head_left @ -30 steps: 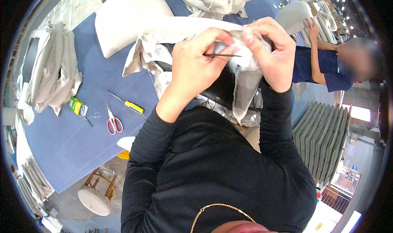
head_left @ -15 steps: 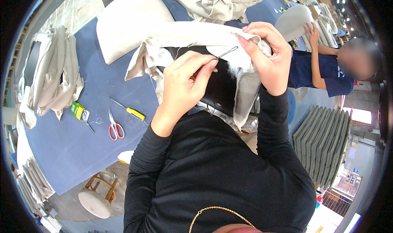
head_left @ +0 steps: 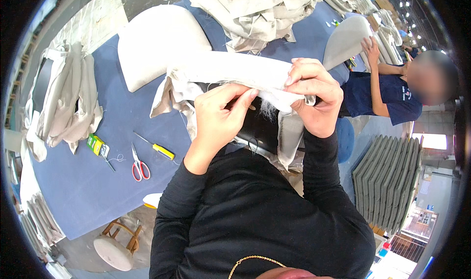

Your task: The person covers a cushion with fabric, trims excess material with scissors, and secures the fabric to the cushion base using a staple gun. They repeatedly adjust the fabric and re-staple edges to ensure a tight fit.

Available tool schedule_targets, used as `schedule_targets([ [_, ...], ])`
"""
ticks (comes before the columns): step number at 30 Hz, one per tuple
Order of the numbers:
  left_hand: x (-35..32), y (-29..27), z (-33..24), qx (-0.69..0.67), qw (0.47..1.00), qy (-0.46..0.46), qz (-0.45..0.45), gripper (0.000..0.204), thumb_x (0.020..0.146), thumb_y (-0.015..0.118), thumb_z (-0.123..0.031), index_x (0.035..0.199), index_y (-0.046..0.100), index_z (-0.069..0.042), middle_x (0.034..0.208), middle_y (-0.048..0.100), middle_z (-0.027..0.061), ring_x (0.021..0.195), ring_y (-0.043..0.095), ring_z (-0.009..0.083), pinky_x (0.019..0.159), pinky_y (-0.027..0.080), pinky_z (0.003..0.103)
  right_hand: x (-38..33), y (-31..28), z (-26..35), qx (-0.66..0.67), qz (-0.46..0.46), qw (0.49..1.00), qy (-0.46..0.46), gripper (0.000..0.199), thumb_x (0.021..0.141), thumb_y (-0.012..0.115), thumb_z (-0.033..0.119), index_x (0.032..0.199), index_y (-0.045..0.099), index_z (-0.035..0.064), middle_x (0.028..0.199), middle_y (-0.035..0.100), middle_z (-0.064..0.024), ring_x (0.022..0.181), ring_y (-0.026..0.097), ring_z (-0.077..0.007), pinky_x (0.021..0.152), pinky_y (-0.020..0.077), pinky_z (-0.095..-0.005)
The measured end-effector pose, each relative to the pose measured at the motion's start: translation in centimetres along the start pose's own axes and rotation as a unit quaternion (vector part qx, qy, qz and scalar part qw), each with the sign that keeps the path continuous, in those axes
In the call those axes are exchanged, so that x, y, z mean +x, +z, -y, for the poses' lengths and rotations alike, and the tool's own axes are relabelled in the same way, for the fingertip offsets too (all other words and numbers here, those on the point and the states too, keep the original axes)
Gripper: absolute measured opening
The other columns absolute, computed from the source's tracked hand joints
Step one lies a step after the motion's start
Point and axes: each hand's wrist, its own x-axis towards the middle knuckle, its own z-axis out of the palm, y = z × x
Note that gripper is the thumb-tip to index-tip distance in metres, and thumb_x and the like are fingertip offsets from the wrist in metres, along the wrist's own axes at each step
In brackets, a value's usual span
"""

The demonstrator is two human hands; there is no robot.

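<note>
Across my lap edge and the table lies a chair pad with a pale fabric cover (head_left: 230, 67) and a black underside (head_left: 260, 132). My left hand (head_left: 223, 111) is closed in a pinch against the cover's lower edge. The thin metal needle seen in it a moment earlier is now hidden by fingers and cloth. My right hand (head_left: 316, 95) grips the right end of the folded cover, thumb below and fingers above. White stuffing (head_left: 268, 110) pokes out between the hands. A grey fabric flap (head_left: 290, 137) hangs below my right hand.
On the blue table (head_left: 117, 151) are red-handled scissors (head_left: 140, 168), a yellow-handled screwdriver (head_left: 161, 150) and a green-yellow packet (head_left: 97, 144). A pale seat cushion (head_left: 159, 46) and fabric piles (head_left: 260, 14) lie beyond. A co-worker (head_left: 380, 90) holds a pad at right; stacked grey panels (head_left: 385, 183) stand nearer.
The needle's eye end, bare between my hands earlier, no longer shows. My left fingers now meet the cover's edge. The cover and my right hand sit lower in view, the fold flatter.
</note>
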Motion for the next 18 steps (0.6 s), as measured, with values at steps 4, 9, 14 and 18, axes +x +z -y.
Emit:
schedule_targets([
  [4,0.4,-0.9,-0.9,0.031,0.999,0.002,0.033,0.011,0.094,0.084,-0.009,0.098,0.082,0.001,0.077,0.077,0.0064,0.067,0.065,0.0077,0.062,0.050,0.025,-0.6,0.2,0.4,0.002,-0.043,0.997,0.068,0.018,0.083,0.090,0.010,0.096,0.081,0.0037,0.102,0.076,-0.0084,0.099,0.072,-0.0238,0.094,0.0554,-0.0357],
  [9,0.1,-1.7,0.5,-0.021,0.995,-0.085,0.055,0.008,0.096,0.083,-0.006,0.099,0.083,0.002,0.081,0.077,0.0008,0.071,0.063,0.0032,0.063,0.047,0.021,-0.6,0.9,0.2,-0.017,-0.120,0.978,0.172,0.014,0.094,0.083,0.010,0.101,0.080,-0.0002,0.111,0.077,-0.0131,0.103,0.072,-0.0212,0.095,0.0542,-0.0327],
  [14,-1.6,-1.7,2.0,-0.178,0.976,-0.116,0.054,0.010,0.097,0.083,-0.007,0.098,0.082,0.002,0.079,0.073,-0.0012,0.068,0.058,0.0027,0.060,0.043,0.021,-1.1,0.0,-0.6,-0.030,-0.109,0.975,0.189,0.014,0.097,0.080,0.011,0.103,0.079,-0.0015,0.112,0.078,-0.0141,0.106,0.072,-0.0212,0.099,0.0523,-0.0333],
  [18,-0.9,-1.1,1.0,-0.077,0.990,-0.092,0.077,0.009,0.096,0.083,-0.007,0.098,0.083,0.002,0.076,0.070,-0.0034,0.066,0.052,0.0008,0.057,0.038,0.021,-1.2,0.2,0.0,-0.014,-0.103,0.976,0.193,0.013,0.096,0.080,0.009,0.103,0.079,-0.0019,0.113,0.078,-0.0143,0.107,0.072,-0.0211,0.100,0.0519,-0.0332],
])
